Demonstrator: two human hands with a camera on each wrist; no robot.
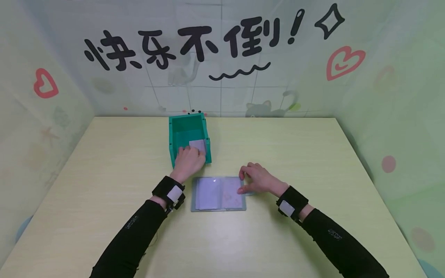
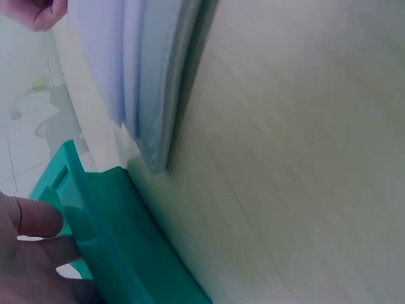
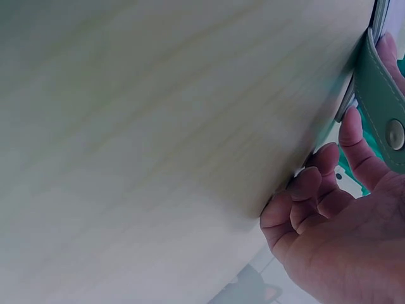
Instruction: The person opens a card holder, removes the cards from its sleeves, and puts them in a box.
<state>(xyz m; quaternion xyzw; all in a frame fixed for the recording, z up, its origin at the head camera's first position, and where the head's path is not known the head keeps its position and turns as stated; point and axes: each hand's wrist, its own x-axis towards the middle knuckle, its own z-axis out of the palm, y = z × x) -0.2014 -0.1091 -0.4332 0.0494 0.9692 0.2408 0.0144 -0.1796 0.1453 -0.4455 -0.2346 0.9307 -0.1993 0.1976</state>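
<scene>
An open card holder with clear sleeves lies flat on the table, near the front. My left hand reaches over the near wall of a green box and pinches a pale card inside it. In the left wrist view the box wall stands beside my fingers, and the holder's stacked pages show above. My right hand rests at the holder's right edge, thumb pressing down there, fingers loosely curled on the table. The right wrist view shows the holder's green snap strap against that hand.
The pale wooden table is enclosed by decorated wall panels at the back and both sides. The green box stands just behind the holder, left of centre. Black sleeves and wrist bands cover both forearms.
</scene>
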